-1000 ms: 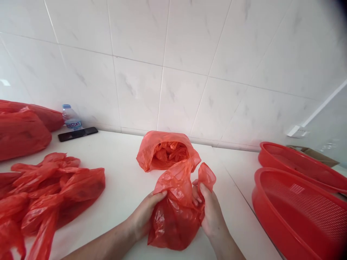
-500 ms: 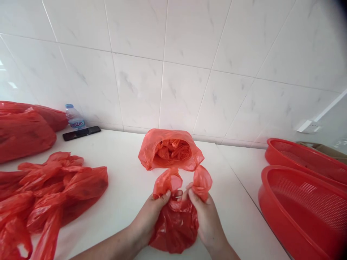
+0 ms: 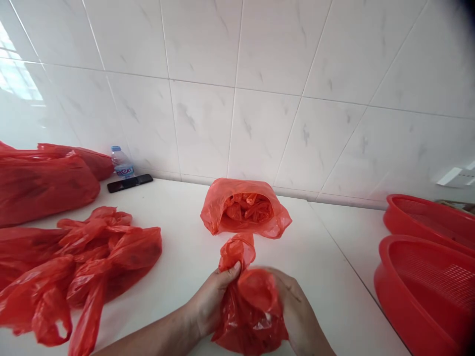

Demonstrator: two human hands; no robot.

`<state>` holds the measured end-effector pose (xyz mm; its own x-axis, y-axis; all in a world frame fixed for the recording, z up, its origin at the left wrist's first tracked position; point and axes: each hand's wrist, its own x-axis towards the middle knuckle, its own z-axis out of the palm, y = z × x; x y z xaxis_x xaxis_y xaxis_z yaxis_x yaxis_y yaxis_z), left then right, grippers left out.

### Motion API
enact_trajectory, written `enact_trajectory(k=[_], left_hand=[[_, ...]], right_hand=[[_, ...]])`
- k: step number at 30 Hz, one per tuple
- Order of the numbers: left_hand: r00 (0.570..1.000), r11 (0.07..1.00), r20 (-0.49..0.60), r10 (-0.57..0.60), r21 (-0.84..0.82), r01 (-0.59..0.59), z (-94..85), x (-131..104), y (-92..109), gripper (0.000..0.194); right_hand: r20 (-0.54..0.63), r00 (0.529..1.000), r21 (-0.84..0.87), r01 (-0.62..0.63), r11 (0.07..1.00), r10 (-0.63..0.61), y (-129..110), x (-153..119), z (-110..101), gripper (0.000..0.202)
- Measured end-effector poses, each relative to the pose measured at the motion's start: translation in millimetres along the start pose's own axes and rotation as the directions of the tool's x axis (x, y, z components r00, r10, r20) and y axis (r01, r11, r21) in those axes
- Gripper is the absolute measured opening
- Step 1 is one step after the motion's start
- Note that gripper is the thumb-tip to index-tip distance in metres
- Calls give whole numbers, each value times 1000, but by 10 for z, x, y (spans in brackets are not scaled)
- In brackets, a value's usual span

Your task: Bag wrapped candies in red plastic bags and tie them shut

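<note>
A red plastic bag (image 3: 252, 324) with dark contents hangs between my two hands, low in the middle of the view. My left hand (image 3: 215, 294) is closed round one gathered handle, its thumb pressed on the plastic. On the other side my right hand (image 3: 293, 301) is closed on the second handle, which folds down towards me; its fingertips are hidden behind the plastic. Just beyond lies an open red bag (image 3: 245, 185), its mouth facing me, with crumpled red bags (image 3: 247, 207) inside.
Several filled red bags (image 3: 129, 252) lie at left on the white table (image 3: 185, 207), larger ones (image 3: 44, 183) behind them. A black phone (image 3: 129, 183) and a water bottle (image 3: 122, 163) stand by the tiled wall (image 3: 204, 123). Two red plastic baskets (image 3: 393, 262) are at right.
My right hand has brought its handle inward and down, over the front of the bag. My left hand still grips the other handle. The view has turned slightly left.
</note>
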<state>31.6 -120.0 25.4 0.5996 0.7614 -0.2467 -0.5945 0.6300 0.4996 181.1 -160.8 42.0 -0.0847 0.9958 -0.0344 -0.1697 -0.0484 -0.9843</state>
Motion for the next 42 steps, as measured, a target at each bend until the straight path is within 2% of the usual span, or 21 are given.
enact_trajectory(k=[1,3,5,7,9,10,12,15,17,19,20,21,24,27,29,31,34,36,39,42], left_hand=[[1000,1000,-22,15,12,-15,9,-7,-1,20],[998,998,-46,40,40,-38,28,-25,-8,20],[997,994,-49,53,99,-48,48,-40,-24,21],[999,979,-7,40,202,-38,66,-46,-45,21],[998,958,63,16,284,-33,79,-42,-62,19],[995,951,94,24,305,-51,84,-38,-68,18],[990,928,121,78,353,-116,93,-36,-71,18],[979,865,171,113,469,-181,114,-60,-67,22],[963,849,247,103,483,-215,127,-89,-68,46],[951,847,286,119,471,-247,136,-117,-74,76],[953,844,275,128,475,-250,140,-127,-77,84],[961,841,245,131,485,-239,143,-135,-78,82],[989,866,113,97,480,-140,157,-134,-69,54],[997,894,-14,81,443,-67,171,-105,-43,50],[993,897,-74,96,439,-54,167,-80,-23,52],[992,908,-85,89,416,-46,149,-59,-5,50],[994,934,-63,86,353,-58,106,-46,10,45],[987,926,-100,125,370,-80,83,-53,11,43],[970,878,-154,190,469,-97,82,-84,9,43],[945,783,-71,318,583,-219,113,-120,0,36]], right_hand=[[-17,1000,32,-23,999,23,-21,13,5,46],[-38,997,85,-57,995,60,-55,42,-3,66],[42,997,62,-72,995,70,-77,56,-19,71],[216,973,-9,-86,996,85,-95,48,-12,57],[297,954,-91,-18,996,44,-109,26,27,35],[280,960,-123,20,992,16,-112,18,53,27],[182,983,-136,40,990,-15,-99,17,97,27],[30,997,3,-77,997,77,-44,62,100,39],[-31,993,96,-109,989,113,-20,101,73,42],[-52,993,71,-103,992,107,-26,120,58,37],[-54,994,10,-96,995,96,-39,118,62,33],[-53,995,-69,-84,994,80,-54,108,73,29],[10,999,-235,-27,972,30,-81,54,119,22],[129,991,-181,49,982,-26,-61,8,115,23],[155,987,-99,47,994,-31,-43,-5,75,36],[163,987,-68,21,997,-9,-44,-8,32,49],[227,973,-137,-20,990,51,-82,-2,16,40],[245,967,-177,-29,984,73,-103,9,46,35],[155,982,-214,-75,974,110,-85,33,109,53],[-27,995,-349,-100,932,96,-32,63,144,53]])
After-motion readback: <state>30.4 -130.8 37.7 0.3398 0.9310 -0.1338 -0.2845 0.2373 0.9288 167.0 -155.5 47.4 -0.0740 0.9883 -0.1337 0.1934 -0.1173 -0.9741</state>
